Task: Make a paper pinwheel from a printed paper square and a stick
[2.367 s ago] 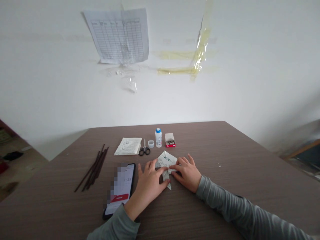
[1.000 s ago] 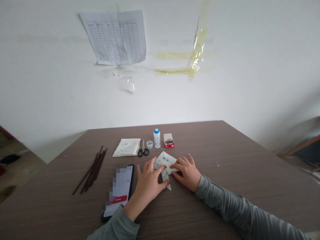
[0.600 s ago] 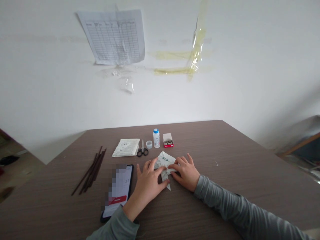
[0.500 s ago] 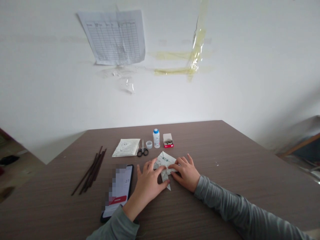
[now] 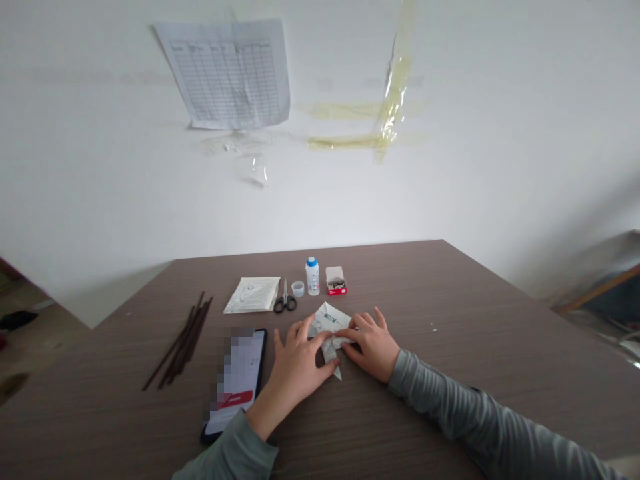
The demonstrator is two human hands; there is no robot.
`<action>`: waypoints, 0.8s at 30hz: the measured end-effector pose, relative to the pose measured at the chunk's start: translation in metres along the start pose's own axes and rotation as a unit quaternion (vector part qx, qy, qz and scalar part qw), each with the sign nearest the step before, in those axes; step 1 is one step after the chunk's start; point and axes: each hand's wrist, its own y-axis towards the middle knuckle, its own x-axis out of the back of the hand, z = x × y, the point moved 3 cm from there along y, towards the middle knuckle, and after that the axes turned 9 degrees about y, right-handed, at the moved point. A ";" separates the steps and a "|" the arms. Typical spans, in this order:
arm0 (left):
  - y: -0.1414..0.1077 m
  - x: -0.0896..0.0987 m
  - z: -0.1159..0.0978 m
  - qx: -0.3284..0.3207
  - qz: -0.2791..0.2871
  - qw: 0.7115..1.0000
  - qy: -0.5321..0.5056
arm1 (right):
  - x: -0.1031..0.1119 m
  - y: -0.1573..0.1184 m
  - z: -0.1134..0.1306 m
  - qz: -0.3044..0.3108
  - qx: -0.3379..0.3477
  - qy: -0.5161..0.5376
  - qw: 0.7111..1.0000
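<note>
At lower centre of the frame, the bare left hand (image 5: 297, 370) and bare right hand (image 5: 373, 350), grips open and flat, press on a folded white printed paper (image 5: 327, 322) lying on the brown woodgrain table (image 5: 500, 333).

Indoor work room, plain in character; the pictures do not settle whether office, classroom or home. The white plaster wall carries a printed ruled record sheet (image 5: 227, 73), fixed up by hand, and yellowed strips of old adhesive tape (image 5: 395, 87). Work is at a wood-grain laminate tabletop (image 5: 450, 293) set with small craft supplies: scissors (image 5: 285, 303), a white bottle with a blue cap (image 5: 313, 277), a small red-and-white box (image 5: 336, 281) and folded printed paper (image 5: 325, 325). This points to a desk-work or handicraft room, not a kitchen or an industrial workshop.
</note>
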 end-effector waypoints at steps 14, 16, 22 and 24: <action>0.000 0.006 -0.004 0.011 0.012 1.000 0.007 | -0.001 0.001 -0.003 -0.010 0.002 0.019 1.000; 0.000 0.006 -0.005 0.007 0.012 1.000 -0.002 | 0.000 0.000 -0.002 -0.015 0.000 0.023 1.000; -0.001 0.006 -0.005 0.002 0.024 1.000 0.002 | -0.002 -0.001 -0.004 -0.015 -0.009 0.032 0.999; -0.001 0.008 -0.006 0.000 0.027 1.000 0.005 | -0.003 0.000 -0.006 -0.019 0.000 0.026 0.999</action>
